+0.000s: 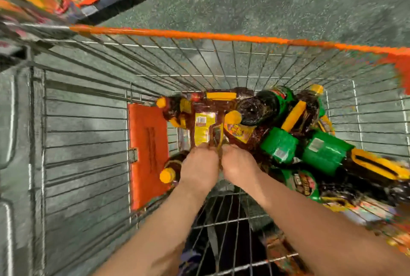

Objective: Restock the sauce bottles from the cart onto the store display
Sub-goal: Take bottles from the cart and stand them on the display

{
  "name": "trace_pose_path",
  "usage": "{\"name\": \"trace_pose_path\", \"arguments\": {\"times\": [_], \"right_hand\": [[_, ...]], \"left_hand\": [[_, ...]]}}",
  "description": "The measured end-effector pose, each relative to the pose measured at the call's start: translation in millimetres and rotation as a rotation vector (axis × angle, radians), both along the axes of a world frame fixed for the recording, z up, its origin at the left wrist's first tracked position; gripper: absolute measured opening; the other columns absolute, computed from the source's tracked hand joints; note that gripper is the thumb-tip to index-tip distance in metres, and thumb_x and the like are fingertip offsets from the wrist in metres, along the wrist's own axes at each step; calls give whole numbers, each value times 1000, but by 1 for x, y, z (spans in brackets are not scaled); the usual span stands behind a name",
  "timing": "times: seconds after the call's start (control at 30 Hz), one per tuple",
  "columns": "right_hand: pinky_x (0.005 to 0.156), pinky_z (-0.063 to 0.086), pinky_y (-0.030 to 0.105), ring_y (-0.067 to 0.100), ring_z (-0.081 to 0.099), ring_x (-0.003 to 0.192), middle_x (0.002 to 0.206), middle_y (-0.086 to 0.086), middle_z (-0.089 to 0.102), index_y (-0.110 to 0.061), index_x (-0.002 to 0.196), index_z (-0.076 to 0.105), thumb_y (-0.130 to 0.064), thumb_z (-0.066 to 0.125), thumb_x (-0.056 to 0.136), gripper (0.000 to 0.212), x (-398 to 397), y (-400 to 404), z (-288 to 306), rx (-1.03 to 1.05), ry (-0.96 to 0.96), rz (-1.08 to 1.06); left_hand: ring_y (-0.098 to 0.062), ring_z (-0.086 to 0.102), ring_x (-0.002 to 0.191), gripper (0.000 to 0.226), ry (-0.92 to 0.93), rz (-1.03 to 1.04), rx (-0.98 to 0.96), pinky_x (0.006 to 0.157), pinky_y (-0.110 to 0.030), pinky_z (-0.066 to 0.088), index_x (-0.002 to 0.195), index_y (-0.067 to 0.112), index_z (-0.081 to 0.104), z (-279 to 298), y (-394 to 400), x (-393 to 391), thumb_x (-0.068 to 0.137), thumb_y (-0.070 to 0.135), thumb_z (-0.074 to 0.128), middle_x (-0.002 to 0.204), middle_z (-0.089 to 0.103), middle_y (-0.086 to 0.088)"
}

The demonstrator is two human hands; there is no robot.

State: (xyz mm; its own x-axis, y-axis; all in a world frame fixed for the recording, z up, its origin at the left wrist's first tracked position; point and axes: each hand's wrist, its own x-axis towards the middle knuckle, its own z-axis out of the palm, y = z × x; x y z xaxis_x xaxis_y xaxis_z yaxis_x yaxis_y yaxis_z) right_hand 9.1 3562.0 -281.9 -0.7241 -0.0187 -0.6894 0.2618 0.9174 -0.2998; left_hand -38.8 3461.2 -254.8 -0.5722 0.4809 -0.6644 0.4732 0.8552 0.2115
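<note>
Both hands reach deep into the wire cart [84, 120]: the left hand [199, 168] and right hand [238, 165] grip the near end of a shrink-wrapped pack of sauce bottles [209, 128], fingers curled under. Such a pack is probably heavy with slippery film, so supporting its underside seems wise. More bottles, green-labelled packs [321, 153] included, lie jumbled right.

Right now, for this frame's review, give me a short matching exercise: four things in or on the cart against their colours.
Things:
1. cart rim
2. bottle caps
3. shrink-wrapped packs
4. flap in the cart

Colours:
A. green
B. flat orange-red panel
C. yellow
D. thin orange strip

Pairs: 1-D, 2-C, 3-A, 4-B
</note>
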Motion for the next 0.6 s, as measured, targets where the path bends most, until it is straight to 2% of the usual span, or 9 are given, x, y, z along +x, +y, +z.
{"name": "trace_pose_path", "arguments": {"times": [0.03, 0.07, 0.1, 0.13, 0.2, 0.3, 0.4, 0.53, 0.6], "right_hand": [[48, 49, 23, 22, 66, 67, 78, 6, 63, -8, 71, 67, -11, 86, 51, 27, 0, -1, -14, -15, 5, 5], [45, 47, 21, 20, 65, 61, 75, 4, 64, -9, 63, 67, -14, 89, 41, 32, 1, -1, -23, 26, 72, 19], [55, 50, 22, 21, 67, 70, 86, 6, 68, -7, 71, 70, -15, 86, 50, 27, 1, -1, -33, 16, 45, 25], [72, 52, 25, 24, 67, 89, 108, 8, 66, -4, 91, 71, -13, 76, 70, 23, 0, -2, -41, -6, 56, 29], [92, 46, 33, 28, 55, 115, 134, 8, 51, -2, 122, 58, -9, 52, 91, 33, 5, -7, -63, -29, -27, 16], [90, 50, 37, 27, 54, 114, 128, 6, 52, -10, 132, 48, -8, 52, 89, 43, 6, -7, -87, -23, -38, -58], [88, 49, 35, 26, 54, 111, 120, 5, 54, -13, 127, 47, -2, 58, 82, 48, 3, -8, -94, -60, 40, -35], [70, 45, 32, 24, 59, 93, 100, 5, 57, -15, 104, 41, -1, 53, 86, 25, -3, -12, -95, -63, 104, -65], [67, 43, 31, 23, 61, 90, 97, 3, 57, -15, 102, 39, -8, 50, 91, 17, -7, -15, -95, -21, 121, -84]], "left_hand": [[-29, 60, 100, 24, -18, 27, -10, 80, -37, 50, 113, 8, 60, -9, 0, 0, 92, 5, 48, 112, 56, -9], [-29, 59, 101, 26, -30, 45, -19, 81, -36, 49, 115, 7, 59, -17, 0, -1, 93, 4, 46, 114, 56, -9], [-29, 59, 102, 28, -34, 57, -27, 82, -36, 49, 117, 7, 58, -25, 0, -2, 94, 2, 44, 116, 55, -10], [-29, 59, 103, 30, -33, 64, -30, 82, -36, 49, 119, 6, 58, -32, 0, -2, 94, 1, 43, 117, 55, -10], [-29, 59, 104, 32, -30, 83, -31, 84, -36, 49, 121, 6, 58, -44, -1, -4, 94, 0, 41, 119, 54, -10], [-28, 57, 106, 31, -35, 98, -33, 85, -34, 48, 121, 8, 57, -54, -3, -4, 94, 1, 44, 120, 54, -10], [-28, 56, 106, 31, -56, 112, -51, 86, -34, 48, 121, 9, 56, -60, -7, -3, 92, 1, 50, 119, 54, -11], [-28, 57, 104, 33, -78, 104, -76, 84, -35, 49, 121, 7, 56, -60, -13, 3, 89, -3, 51, 120, 54, -12], [-28, 58, 103, 33, -76, 87, -68, 84, -35, 50, 120, 6, 56, -57, -13, 6, 90, -4, 49, 120, 54, -12]]}}
